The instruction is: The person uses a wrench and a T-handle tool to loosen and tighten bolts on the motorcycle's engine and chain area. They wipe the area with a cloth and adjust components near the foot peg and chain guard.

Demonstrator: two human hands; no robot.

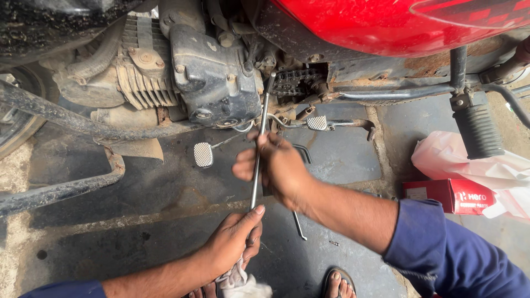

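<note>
I am looking down at the underside of a red motorcycle [386, 22], and both my hands are on one long metal rod [258, 149]. My left hand [234, 240], at about 6 o'clock in the view, is closed round the rod's lower end, with a pale rag [243, 284] bunched under the palm. My right hand [276, 165], near centre, has its fingers wrapped around the middle of the shaft. The rod runs up toward 12 o'clock, and its tip sits beside the chain sprocket [295, 80], just right of the dark engine case [212, 77].

As I judge it, the work is mid-way: the sprocket and chain stand bare with no cover over them, and the rod's head looks seated up there, though I cannot tell what it bears on or whether it has turned anything. Nothing looks refitted yet.

Around it, a checkered pedal pad [203, 154] lies at 9 o'clock of my right hand, and a second pad [317, 122] sits at 1 o'clock, on a lever close to the rod's line. A ribbed rubber footpeg [477, 129] hangs at 3 o'clock. A red carton [450, 194] and a pale plastic bag [475, 160] rest on the ground beyond my right forearm. A bent steel tool [298, 221] and a small screw [334, 243] lie loose on the oily slab at 5 o'clock, near a sandalled foot [338, 284]. The second pad's lever and the exhaust pipe [55, 116] at 9 o'clock crowd the space for swinging the rod.
</note>
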